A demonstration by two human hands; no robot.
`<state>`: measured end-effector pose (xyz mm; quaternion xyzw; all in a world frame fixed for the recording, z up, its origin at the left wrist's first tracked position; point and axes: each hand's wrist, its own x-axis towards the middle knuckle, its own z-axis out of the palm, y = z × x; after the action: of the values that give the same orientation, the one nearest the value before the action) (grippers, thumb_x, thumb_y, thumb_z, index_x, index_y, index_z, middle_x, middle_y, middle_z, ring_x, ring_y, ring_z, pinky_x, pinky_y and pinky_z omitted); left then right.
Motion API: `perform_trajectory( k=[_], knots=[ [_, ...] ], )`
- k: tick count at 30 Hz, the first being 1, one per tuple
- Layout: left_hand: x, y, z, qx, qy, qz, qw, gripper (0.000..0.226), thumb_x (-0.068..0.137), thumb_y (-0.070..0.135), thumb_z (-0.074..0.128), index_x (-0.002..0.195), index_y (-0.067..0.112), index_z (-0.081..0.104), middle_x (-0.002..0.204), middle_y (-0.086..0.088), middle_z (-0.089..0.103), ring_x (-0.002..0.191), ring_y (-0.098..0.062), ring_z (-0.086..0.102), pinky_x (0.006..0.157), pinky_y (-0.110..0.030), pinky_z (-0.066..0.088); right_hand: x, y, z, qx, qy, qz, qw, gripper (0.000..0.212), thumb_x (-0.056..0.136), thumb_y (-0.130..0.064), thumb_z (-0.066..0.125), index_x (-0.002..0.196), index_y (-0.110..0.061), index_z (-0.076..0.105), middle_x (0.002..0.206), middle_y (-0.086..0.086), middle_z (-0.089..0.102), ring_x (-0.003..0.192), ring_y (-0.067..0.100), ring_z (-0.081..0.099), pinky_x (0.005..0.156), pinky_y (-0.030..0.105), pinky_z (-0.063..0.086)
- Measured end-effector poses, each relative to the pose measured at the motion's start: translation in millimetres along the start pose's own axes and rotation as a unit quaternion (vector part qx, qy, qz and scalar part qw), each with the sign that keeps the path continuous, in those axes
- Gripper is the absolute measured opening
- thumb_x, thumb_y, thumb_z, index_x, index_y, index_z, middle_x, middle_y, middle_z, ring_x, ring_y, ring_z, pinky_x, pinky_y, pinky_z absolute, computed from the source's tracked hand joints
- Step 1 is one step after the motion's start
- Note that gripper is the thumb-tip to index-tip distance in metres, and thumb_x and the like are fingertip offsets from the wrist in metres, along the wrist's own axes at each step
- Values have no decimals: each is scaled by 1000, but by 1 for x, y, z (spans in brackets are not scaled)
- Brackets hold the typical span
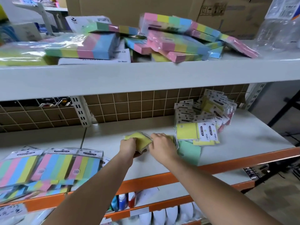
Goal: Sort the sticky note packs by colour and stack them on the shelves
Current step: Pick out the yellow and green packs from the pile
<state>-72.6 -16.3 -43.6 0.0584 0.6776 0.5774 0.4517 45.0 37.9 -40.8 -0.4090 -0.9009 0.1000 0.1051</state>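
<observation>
On the middle shelf (162, 166), a white board with an orange front rail backed by a wire grid, lies a yellow sticky note pack (140, 140) in clear wrap. The left hand (129, 147) grips its 9 o'clock edge with curled fingers. The right hand (160, 146) sits at its 3 o'clock edge; its grip cannot be told.

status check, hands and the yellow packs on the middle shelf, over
Left hand grips yellow pack; right hand touches it, grip unclear. Green pack lies beside right wrist. Loose pile crowds the shelf's right side.
</observation>
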Motion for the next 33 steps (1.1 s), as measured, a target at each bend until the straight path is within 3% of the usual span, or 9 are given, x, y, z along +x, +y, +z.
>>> perform_trajectory(
  k=[2,5,8,10,17,22,26,30,33],
  knots=[
    [1,-1,-8,8,-1,-6,1000,33,90,9,42,123,7,40,112,-25,56,73,-40,68,56,-33,55,5,8,1,-35,-14,36,999,31,95,-29,46,117,-10,56,116,8,62,110,24,54,86,32,45],
    [2,-3,-20,13,4,-13,1000,36,91,14,47,126,11,38,115,-21,53,96,-43,63,61,-36,54,11,17,3,-82,-45,130,987,52,92,-52,50,122,-9,54,120,11,60,114,28,51,86,34,44],
    [2,-4,-30,16,4,-14,1000,34,94,14,47,127,11,39,102,-16,52,83,-32,58,57,-32,50,14,18,13,-121,-89,177,973,79,81,-73,48,130,-12,48,130,12,53,121,30,45,93,37,41],
    [4,-5,-35,14,1,-13,1000,31,95,14,46,125,10,40,95,-14,51,74,-28,55,56,-32,48,15,15,24,-107,-101,184,972,84,80,-77,46,136,-14,43,138,13,47,127,31,40,98,38,39],
    [12,0,-45,39,3,-8,999,17,96,14,47,112,11,41,87,-12,50,68,-26,53,57,-33,46,19,10,29,-32,-60,227,972,58,88,-47,58,135,-16,41,136,13,44,125,35,38,95,41,41],
    [24,1,-48,62,4,-16,998,24,96,17,49,117,14,39,91,-11,50,74,-27,55,56,-33,48,23,9,24,37,-48,240,969,66,76,-47,69,128,-14,44,131,14,45,122,36,41,99,43,42],
    [32,0,-44,88,-18,-33,995,39,85,22,52,121,11,41,106,-24,61,83,-40,68,56,-33,51,18,-2,18,148,-18,219,964,63,68,-47,74,118,-18,49,121,5,47,113,29,49,92,38,44],
    [28,0,-36,99,-57,-28,993,27,87,17,45,106,4,60,85,-27,69,68,-37,68,45,-24,46,11,-27,14,202,-21,170,964,57,64,-37,73,115,-24,50,117,-3,43,108,22,50,85,34,45],
    [22,4,-33,70,-71,-22,995,32,92,16,34,95,3,63,66,-19,62,54,-30,58,44,-23,43,9,-45,15,190,-26,135,972,57,63,-34,74,115,-25,51,118,-5,40,109,20,47,77,29,38]
  ],
)
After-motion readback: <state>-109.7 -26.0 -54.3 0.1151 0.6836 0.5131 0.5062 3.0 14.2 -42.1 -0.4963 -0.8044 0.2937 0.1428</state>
